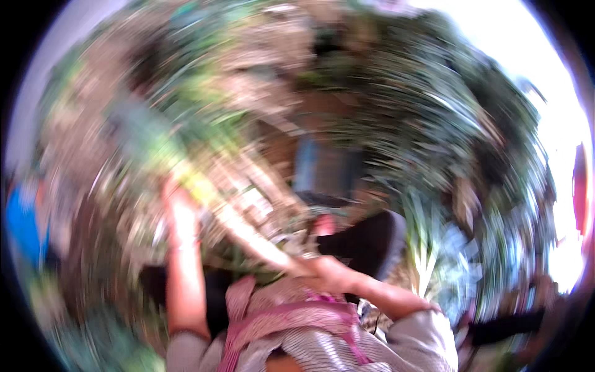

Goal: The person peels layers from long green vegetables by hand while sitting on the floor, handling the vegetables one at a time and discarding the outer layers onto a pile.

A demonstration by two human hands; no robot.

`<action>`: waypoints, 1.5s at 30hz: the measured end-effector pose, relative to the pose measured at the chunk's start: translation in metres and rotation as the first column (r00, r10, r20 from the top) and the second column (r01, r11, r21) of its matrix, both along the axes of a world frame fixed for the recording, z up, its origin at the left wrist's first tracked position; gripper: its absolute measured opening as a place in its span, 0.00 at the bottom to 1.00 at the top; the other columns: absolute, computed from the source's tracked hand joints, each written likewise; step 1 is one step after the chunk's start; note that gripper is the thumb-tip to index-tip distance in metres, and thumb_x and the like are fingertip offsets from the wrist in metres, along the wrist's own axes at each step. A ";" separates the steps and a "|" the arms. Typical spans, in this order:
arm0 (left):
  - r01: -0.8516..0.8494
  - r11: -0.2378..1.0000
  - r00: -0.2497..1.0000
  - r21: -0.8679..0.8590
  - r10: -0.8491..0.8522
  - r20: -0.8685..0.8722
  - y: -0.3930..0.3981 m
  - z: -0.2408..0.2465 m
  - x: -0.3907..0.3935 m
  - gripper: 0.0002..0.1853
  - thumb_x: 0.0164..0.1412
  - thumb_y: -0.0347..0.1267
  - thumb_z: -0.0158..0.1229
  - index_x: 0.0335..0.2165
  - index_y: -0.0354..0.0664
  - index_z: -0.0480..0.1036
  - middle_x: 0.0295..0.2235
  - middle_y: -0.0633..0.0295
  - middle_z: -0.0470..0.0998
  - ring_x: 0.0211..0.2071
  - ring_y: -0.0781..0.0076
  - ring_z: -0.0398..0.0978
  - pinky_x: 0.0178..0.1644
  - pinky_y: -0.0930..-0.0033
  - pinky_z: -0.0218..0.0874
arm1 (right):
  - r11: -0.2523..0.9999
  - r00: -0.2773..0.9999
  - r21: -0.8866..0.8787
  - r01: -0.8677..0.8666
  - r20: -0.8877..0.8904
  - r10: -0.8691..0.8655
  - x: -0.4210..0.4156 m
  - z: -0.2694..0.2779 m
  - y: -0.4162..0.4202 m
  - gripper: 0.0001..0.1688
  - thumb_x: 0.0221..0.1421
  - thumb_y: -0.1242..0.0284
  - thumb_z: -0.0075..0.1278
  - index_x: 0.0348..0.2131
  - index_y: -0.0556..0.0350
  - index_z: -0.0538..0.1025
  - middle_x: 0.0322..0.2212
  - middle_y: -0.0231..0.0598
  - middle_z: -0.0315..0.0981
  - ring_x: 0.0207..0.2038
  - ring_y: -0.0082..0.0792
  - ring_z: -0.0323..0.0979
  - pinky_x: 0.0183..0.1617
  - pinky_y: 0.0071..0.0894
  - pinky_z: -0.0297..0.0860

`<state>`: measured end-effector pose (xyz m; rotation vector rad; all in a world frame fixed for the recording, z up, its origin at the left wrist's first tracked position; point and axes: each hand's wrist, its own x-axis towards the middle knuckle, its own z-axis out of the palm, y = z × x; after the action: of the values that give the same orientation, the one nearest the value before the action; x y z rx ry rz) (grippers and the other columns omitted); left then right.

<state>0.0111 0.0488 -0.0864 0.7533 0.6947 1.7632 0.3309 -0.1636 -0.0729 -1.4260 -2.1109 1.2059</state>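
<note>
A long leek slants across the space before me, its pale stalk low and its green leaves up and to the left. My right hand closes around the root end, just above my lap. Farther along, my left hand grips the leek where the stalk turns yellow-green; motion blur hides its separate fingers. A pink-trimmed apron covers my lap beneath the stalk.
Dark shoes frame the littered ground. Heaped leafy leeks fill the right side, with a loose leek beside the shoe. A blurred blue-and-dark object stands ahead. Something bright blue shows at far left.
</note>
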 end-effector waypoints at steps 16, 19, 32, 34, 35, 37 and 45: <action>-0.520 0.840 0.852 -0.155 0.522 -0.032 0.015 0.011 -0.024 0.14 0.45 0.24 0.57 0.33 0.33 0.66 0.26 0.60 0.70 0.30 0.69 0.68 0.35 0.66 0.62 | 0.976 0.990 0.185 -0.118 -0.055 0.130 -0.064 -0.030 0.070 0.26 0.44 0.76 0.47 0.46 0.67 0.65 0.31 0.41 0.68 0.31 0.28 0.65 0.35 0.26 0.64; -0.425 0.897 0.900 -0.124 0.433 0.053 0.014 0.027 -0.031 0.21 0.42 0.21 0.55 0.40 0.36 0.64 0.31 0.61 0.70 0.34 0.69 0.66 0.40 0.66 0.59 | 0.926 0.983 -0.335 -0.175 -0.114 0.145 -0.086 -0.004 0.096 0.28 0.50 0.74 0.45 0.51 0.63 0.61 0.20 0.29 0.63 0.19 0.17 0.56 0.21 0.15 0.56; -0.896 0.388 0.326 0.217 0.905 -0.274 -0.021 0.037 -0.091 0.20 0.35 0.25 0.63 0.32 0.33 0.67 0.26 0.51 0.71 0.29 0.64 0.69 0.37 0.65 0.61 | 0.714 0.875 -0.553 -0.429 -0.451 0.176 -0.138 -0.063 0.108 0.11 0.55 0.70 0.45 0.38 0.54 0.65 0.14 0.22 0.54 0.14 0.14 0.49 0.16 0.15 0.46; -0.932 0.162 0.054 0.325 0.947 -0.317 -0.032 0.044 -0.092 0.19 0.32 0.26 0.64 0.29 0.35 0.69 0.25 0.49 0.70 0.29 0.55 0.69 0.36 0.61 0.60 | 0.771 0.899 -0.524 -0.362 -0.416 0.139 -0.150 -0.068 0.103 0.13 0.54 0.67 0.48 0.36 0.53 0.64 0.15 0.22 0.53 0.14 0.14 0.50 0.16 0.15 0.46; -0.911 0.208 0.079 0.357 0.935 -0.345 -0.028 0.036 -0.089 0.17 0.31 0.25 0.63 0.27 0.35 0.69 0.24 0.49 0.70 0.30 0.52 0.68 0.37 0.58 0.59 | 0.774 0.904 -0.539 -0.331 -0.417 0.096 -0.159 -0.067 0.105 0.13 0.53 0.66 0.48 0.36 0.53 0.64 0.15 0.23 0.53 0.14 0.14 0.50 0.16 0.15 0.46; -0.889 0.281 0.076 0.363 0.870 -0.487 -0.028 0.025 -0.074 0.16 0.30 0.26 0.64 0.25 0.35 0.70 0.24 0.48 0.69 0.30 0.52 0.68 0.37 0.57 0.57 | 0.782 0.918 -0.560 -0.274 -0.396 0.038 -0.175 -0.060 0.114 0.14 0.52 0.66 0.49 0.35 0.52 0.64 0.14 0.23 0.53 0.15 0.14 0.50 0.16 0.16 0.46; -0.671 0.666 0.308 0.325 0.649 -0.695 -0.010 0.014 -0.038 0.22 0.29 0.31 0.71 0.17 0.36 0.63 0.17 0.56 0.68 0.22 0.62 0.68 0.32 0.61 0.59 | 0.858 0.918 -0.483 -0.174 -0.394 -0.035 -0.201 -0.103 0.164 0.22 0.51 0.60 0.50 0.39 0.54 0.64 0.19 0.26 0.58 0.19 0.18 0.55 0.19 0.19 0.49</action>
<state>-0.0268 0.0393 -0.0719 1.3823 1.8625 2.1071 0.1301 0.0004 -0.1757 -1.1553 -1.6432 2.0047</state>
